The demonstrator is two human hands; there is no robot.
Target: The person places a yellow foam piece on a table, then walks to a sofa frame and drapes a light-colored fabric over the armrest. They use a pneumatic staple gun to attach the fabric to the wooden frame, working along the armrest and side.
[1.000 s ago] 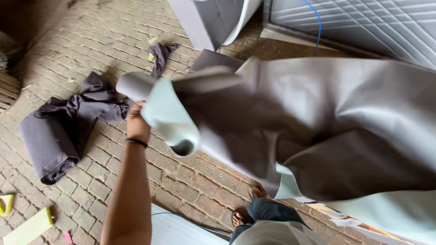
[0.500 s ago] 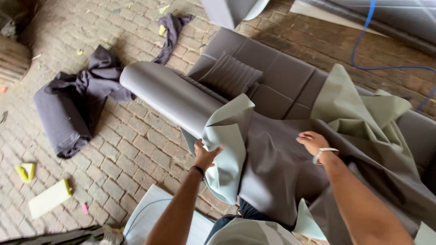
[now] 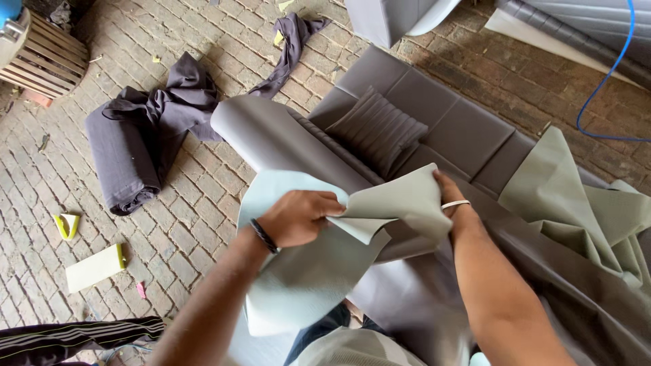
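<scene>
right now the left hand (image 3: pixel 298 218) is closed in a pinch on the pale green-grey backing of a faux-leather sheet (image 3: pixel 319 271), gripping a folded corner that points toward the right. the right hand (image 3: pixel 444 190) is mostly hidden behind that same flap, so whether it grips cannot be told, though it sits at the flap's far upper edge. the sheet lies between the two hands and hangs down in front of the body, over the rounded arm of a grey sofa (image 3: pixel 434 129). the fold runs roughly left to right, with the left hand nearer its tip.
</scene>
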